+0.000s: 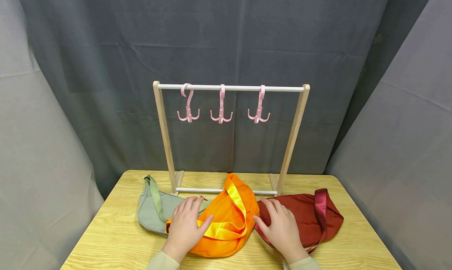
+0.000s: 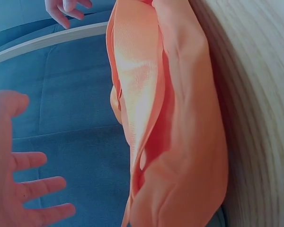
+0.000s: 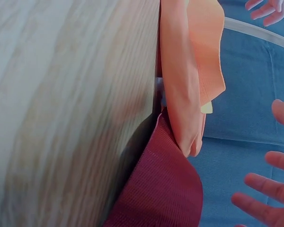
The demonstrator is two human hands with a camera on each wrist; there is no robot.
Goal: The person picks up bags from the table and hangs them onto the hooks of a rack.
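Observation:
An orange bag (image 1: 226,211) with a shiny strap lies in the middle of the table. To its left is a sage green bag (image 1: 152,211), partly hidden under the orange one and my left hand. On the right lies a dark red bag (image 1: 300,211) with a satin strap. My left hand (image 1: 187,223) hovers by the orange bag's left side, fingers spread and holding nothing; the left wrist view shows a gap between hand and bag. Above the dark red bag's left end, my right hand (image 1: 280,227) is likewise spread, with nothing in it.
Behind the bags stands a wooden rack (image 1: 296,132) with a white top rail (image 1: 243,88). Three pink hooks hang from it: a left hook (image 1: 188,109), a middle hook (image 1: 221,109) and a right hook (image 1: 259,109). Grey curtains (image 1: 212,34) surround the wooden table (image 1: 116,227).

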